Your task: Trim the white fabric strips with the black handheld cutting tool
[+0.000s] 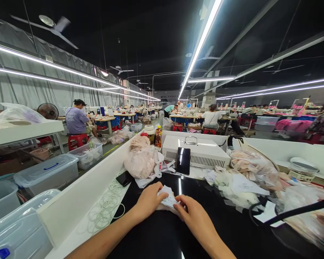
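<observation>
Over the glossy black work surface [151,237], both hands have hold of a small white piece with rows of dark dots [168,197]. Paler material shows along its lower edge; whether it is a separate layer I cannot tell. My left hand [149,202] grips the piece's left side, thumb lying on top and fingers mostly hidden. At the right edge, my right hand [192,213] is closed with thumb and forefinger on the piece. Just beyond the hands lie a bag of beige fabric [142,162] and an upright phone [183,160].
A white vented metal box [196,149] stands behind the phone. Pale green cord loops [105,207] lie at left beside a white side panel [78,194]. Bagged fabric pieces [251,163] and a black cable [299,212] occupy the right. Co-workers sit farther off, one in purple [77,118].
</observation>
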Demonstrator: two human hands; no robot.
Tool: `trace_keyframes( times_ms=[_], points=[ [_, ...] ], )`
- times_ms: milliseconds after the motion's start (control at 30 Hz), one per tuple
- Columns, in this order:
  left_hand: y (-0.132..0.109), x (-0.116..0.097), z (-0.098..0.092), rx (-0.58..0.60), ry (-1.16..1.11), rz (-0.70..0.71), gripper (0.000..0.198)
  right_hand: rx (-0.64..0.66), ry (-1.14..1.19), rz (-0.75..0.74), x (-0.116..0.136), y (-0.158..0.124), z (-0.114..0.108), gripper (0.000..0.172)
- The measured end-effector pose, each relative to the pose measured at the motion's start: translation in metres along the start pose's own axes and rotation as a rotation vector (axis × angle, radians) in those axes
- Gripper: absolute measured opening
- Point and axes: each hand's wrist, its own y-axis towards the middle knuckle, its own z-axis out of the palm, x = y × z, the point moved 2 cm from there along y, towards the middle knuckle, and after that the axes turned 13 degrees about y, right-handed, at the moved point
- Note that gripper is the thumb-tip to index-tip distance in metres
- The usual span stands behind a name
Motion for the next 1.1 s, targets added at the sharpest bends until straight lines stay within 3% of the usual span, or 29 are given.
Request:
trace_keyframes(
  times_ms=[167, 267, 433, 533, 767, 1000, 1100],
  points=[
    [-0.001, -0.001, 0.013, 0.002, 0.151, -0.019, 0.011, 0.037, -0.174, 0.007, -0.004, 0.001, 0.003, 0.017],
    [-0.002, -0.001, 0.019, 0.001, 0.218, -0.045, 0.019, 0.049, -0.28, 0.012, -0.002, 0.002, 0.004, 0.017],
    [-0.002, 0.001, 0.025, 0.019, 0.296, -0.073, 0.036, 0.006, -0.45, 0.093, 0.0, 0.015, 0.006, 0.038],
    [-0.001, 0.001, 0.026, 0.037, 0.337, -0.079, 0.032, 0.054, -0.495, 0.156, -0.005, 0.028, 0.008, 0.037],
    [-0.001, 0.001, 0.026, 0.059, 0.333, -0.082, 0.028, 0.215, -0.362, 0.189, -0.025, 0.053, 0.009, 0.021],
    [-0.002, 0.0, 0.028, 0.046, 0.275, -0.053, 0.029, 0.31, -0.201, 0.153, -0.049, 0.066, 0.014, 0.017],
    [-0.003, 0.001, 0.031, 0.036, 0.253, -0.032, 0.034, 0.354, -0.171, 0.106, -0.055, 0.067, 0.016, 0.023]
  ],
)
